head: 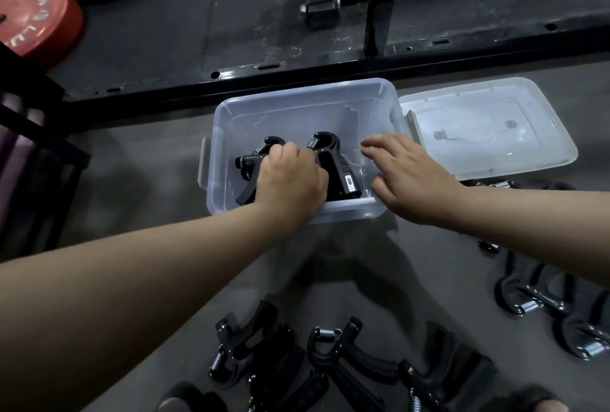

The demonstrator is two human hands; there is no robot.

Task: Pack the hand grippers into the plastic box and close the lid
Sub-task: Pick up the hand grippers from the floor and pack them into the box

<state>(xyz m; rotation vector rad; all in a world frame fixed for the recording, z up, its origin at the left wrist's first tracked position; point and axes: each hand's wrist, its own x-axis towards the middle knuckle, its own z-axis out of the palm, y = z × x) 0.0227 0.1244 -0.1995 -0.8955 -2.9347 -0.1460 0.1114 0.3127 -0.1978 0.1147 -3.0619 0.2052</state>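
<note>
One hand gripper [254,164] (boxed) sits under curled left fingers [284,155].

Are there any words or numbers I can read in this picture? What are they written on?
Round red weight plate: white raised letters, upside down and too blurred to read.
Small white label on the black hand gripper inside the clear plastic box: print too small to read.
Nothing else carries readable text.

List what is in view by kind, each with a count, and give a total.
Hand grippers in the plastic box: 2
Hand grippers on the floor: at least 5, tangled and partly cut off
Plastic boxes: 1
Lids: 1
Red weight plates: 1
Total: at least 10
</note>
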